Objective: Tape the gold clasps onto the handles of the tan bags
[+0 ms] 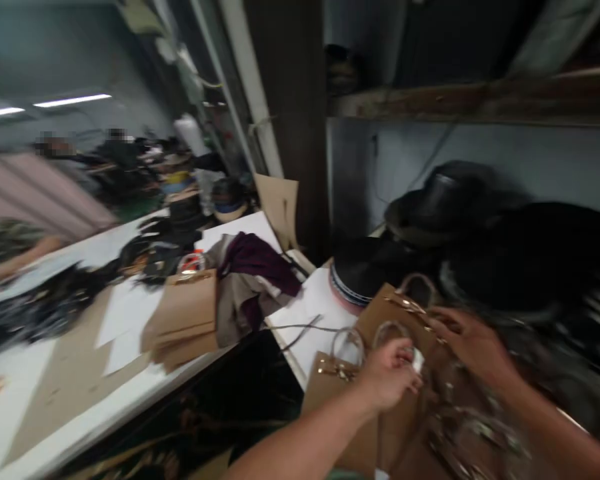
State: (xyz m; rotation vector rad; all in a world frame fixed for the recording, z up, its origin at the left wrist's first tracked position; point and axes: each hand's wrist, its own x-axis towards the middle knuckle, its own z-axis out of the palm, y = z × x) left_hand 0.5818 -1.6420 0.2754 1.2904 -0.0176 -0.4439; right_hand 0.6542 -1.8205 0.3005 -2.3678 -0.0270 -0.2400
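Note:
My left hand (387, 373) is closed around a small white thing I cannot make out, held over a tan handbag (330, 390) with a gold clasp and a looped handle. My right hand (467, 343) rests on a second tan handbag (380, 310), its fingers curled at the gold hardware near the bag's top handle. More tan bags and metal fittings (460, 427) lie under my right forearm. The picture is smeared by motion.
Black hats (445, 207) pile up behind the bags, below a wooden shelf (470, 100). A long white table (80, 393) on the left carries a stack of tan pieces (185, 320), purple cloth (257, 260) and black parts. Other people sit far back.

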